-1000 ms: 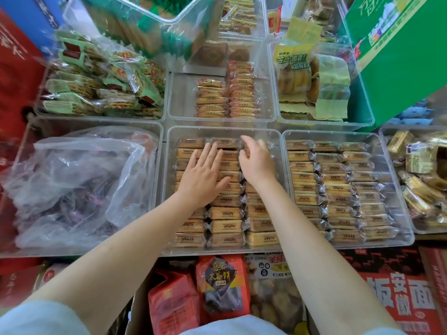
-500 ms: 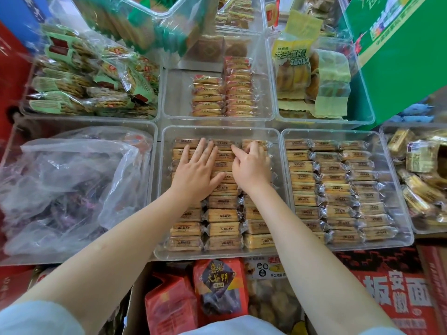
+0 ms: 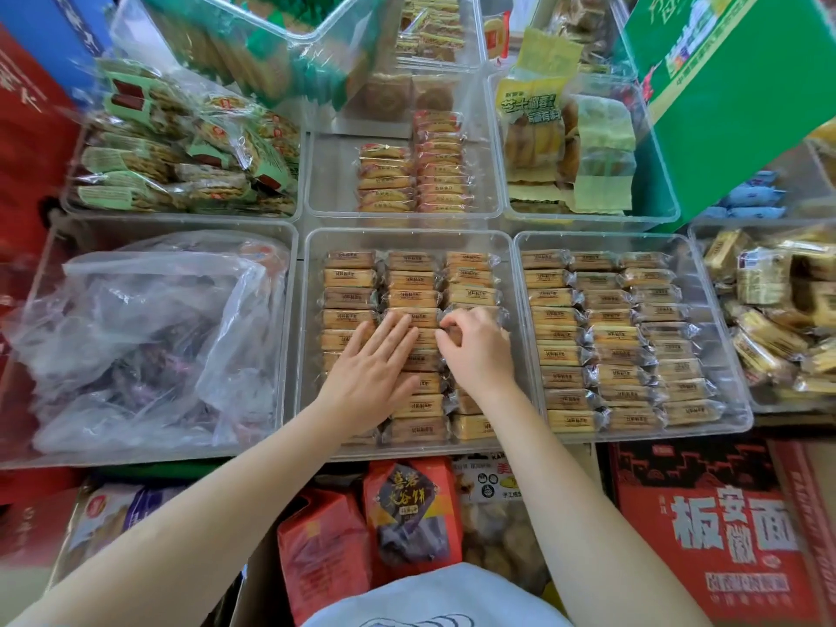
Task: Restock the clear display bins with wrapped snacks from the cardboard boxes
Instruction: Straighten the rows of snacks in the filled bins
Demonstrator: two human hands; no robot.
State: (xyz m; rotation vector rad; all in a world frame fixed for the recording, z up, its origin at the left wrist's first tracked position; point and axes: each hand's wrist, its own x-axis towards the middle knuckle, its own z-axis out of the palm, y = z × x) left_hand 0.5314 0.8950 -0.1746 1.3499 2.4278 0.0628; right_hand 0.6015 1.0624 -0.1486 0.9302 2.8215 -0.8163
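Clear display bins sit edge to edge on a crowded shop stand, with red cartons [image 3: 705, 527] and snack bags [image 3: 407, 513] packed below the front rim. The middle bin [image 3: 312, 337] holds three rows of wrapped snacks [image 3: 411, 282], with bare floor only along its far wall. The left hand [image 3: 375, 368] lies flat with straight fingers on the middle row. The right hand [image 3: 475, 350] curls its fingertips onto a wrapper in the right row. A crumpled plastic bag [image 3: 149, 337] fills the left neighbouring bin; the right one [image 3: 742, 400] is also lined with snacks.

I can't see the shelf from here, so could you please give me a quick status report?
Left hand flat on tan wrapped snack bars in middle clear plastic bin. Right hand fingers curled at one. Nothing blocking.
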